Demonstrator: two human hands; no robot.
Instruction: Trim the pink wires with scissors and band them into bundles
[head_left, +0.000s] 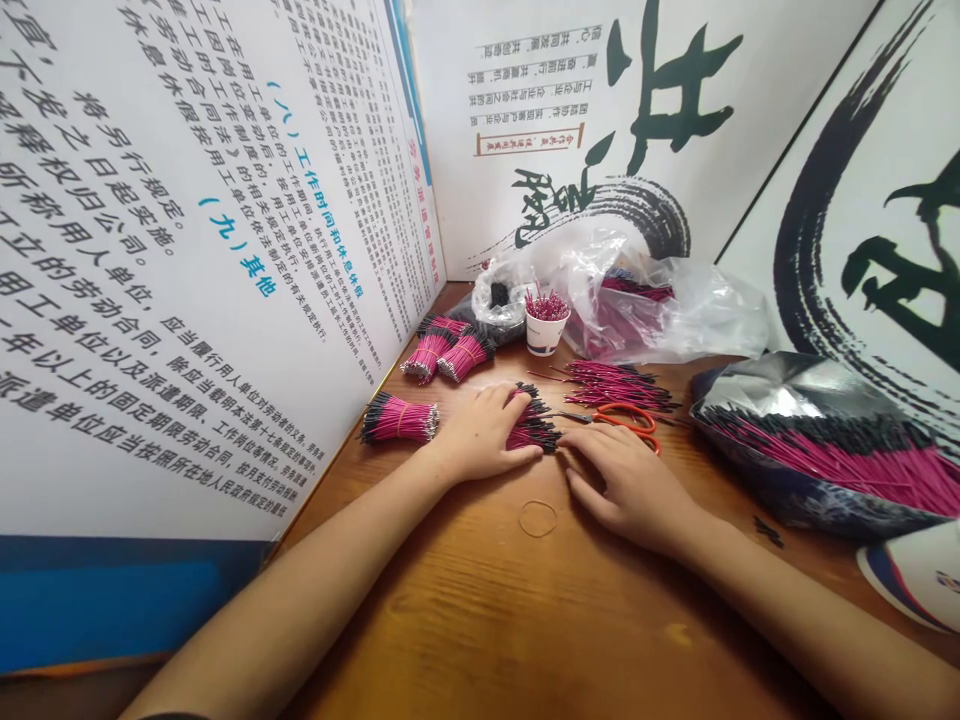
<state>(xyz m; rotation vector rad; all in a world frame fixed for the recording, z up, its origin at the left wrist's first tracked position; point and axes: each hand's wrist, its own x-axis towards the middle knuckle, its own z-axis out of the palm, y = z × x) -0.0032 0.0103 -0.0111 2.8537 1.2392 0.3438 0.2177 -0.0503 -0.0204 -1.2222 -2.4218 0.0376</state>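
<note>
Our forearms reach a light, springy wire bundle at 12 o'clock: left grip flat on it, right grip open beside it; hold mid-bundle.

Blue "(九)其他" on wall panel

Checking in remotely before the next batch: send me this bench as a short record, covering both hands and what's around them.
Left hand: resting on a loose bunch of pink wires with black tips
Right hand: beside that bunch, below the orange-handled scissors
Bundles: three banded wire bundles on the wooden table
Containers: paper cup; foil bag, both holding wires
Loose: rubber band
</note>
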